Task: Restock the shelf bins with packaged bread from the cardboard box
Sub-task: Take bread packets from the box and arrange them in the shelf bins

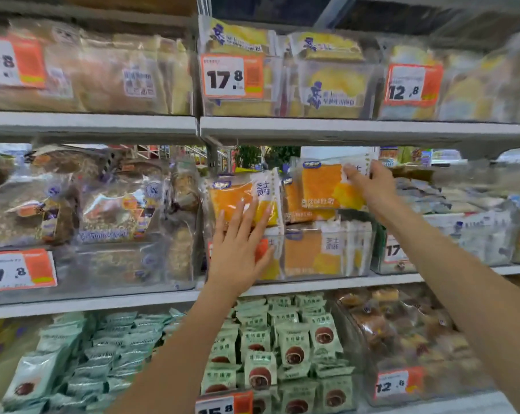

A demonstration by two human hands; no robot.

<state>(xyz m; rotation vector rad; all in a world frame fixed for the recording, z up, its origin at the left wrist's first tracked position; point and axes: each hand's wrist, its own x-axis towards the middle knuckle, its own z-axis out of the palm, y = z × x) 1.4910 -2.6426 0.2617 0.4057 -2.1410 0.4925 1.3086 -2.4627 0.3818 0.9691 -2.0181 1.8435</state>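
Left hand point(237, 246): fingers straight and slightly spread, palm flat against the front of an orange cheese-toast pack point(243, 198) and the clear bin wall point(321, 252) under it. Fingertips lie on the pack's lower half; nothing is gripped.

Right hand point(369, 182): fingers curled over the white right edge of a second orange toast pack point(327, 186), thumb under; it pinches that pack, held above the bin's rim and leaning against packs behind it.

Below the right fingers, more packs of the same kind stand upright in the bin, filling its right half. Above both hands, the shelf edge point(312, 131) leaves a moderate gap over the pack tops. Left of the left hand, a neighbouring bin of brown multigrain loaves point(109, 210) sits just beside.

Readable writing: price tag point(231, 76) "17.8" on the upper shelf; "12.8" tag point(411, 86) to its right; "17.8" tag point(18, 268) at lower left. Pack print is Chinese, partly blurred. Cardboard box not visible.
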